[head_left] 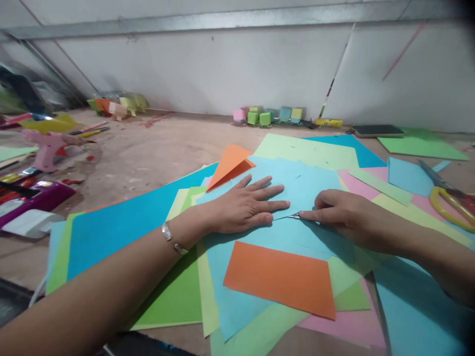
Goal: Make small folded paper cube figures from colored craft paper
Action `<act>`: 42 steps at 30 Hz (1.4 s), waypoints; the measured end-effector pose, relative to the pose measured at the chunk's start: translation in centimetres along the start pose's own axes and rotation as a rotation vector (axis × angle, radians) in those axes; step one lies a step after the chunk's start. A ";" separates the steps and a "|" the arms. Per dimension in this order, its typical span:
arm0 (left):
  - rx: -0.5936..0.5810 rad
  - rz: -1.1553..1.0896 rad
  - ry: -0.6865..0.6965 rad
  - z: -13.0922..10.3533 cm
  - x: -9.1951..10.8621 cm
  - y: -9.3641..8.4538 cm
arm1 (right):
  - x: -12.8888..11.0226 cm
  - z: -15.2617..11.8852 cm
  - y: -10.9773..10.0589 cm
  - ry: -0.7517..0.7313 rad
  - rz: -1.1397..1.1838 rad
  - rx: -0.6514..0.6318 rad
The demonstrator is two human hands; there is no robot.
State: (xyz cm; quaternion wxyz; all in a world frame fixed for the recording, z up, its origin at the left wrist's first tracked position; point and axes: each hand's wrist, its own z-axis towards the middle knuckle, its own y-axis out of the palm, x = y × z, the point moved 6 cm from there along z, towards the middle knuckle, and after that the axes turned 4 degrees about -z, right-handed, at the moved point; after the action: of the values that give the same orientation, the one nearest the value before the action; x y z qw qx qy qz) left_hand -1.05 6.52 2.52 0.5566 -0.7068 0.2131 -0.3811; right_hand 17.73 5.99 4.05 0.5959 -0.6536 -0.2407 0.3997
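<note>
Blue paper (309, 185) underlies a slim, perhaps metal tool (295, 216).

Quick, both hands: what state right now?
Left hand: open, flat on light blue paper.
Right hand: closed, holding a metal-tipped tool, exact type unclear.

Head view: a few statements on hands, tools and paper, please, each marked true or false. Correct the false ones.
1. The left hand lies with fingers spread on light blue paper. True.
2. The right hand holds the scissors. False: it holds a slim metal-tipped tool; the yellow-handled scissors lie off to the right.
3. A silver bracelet is on the left wrist. True.
4. The flat orange sheet lies beyond both hands. False: it lies on the near side of them.
5. The folded orange piece lies beyond the left hand. True.
</note>
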 end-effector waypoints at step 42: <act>-0.079 -0.009 -0.034 0.2 -0.3 0.6 | -4.3 1.0 1.9 -0.280 -0.146 0.217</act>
State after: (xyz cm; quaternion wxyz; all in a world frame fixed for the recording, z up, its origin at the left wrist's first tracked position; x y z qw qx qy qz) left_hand -1.00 6.64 1.84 0.5303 -0.7353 0.2155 -0.3629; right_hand 14.20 2.83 3.20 0.6509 -0.5044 -0.3236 0.4660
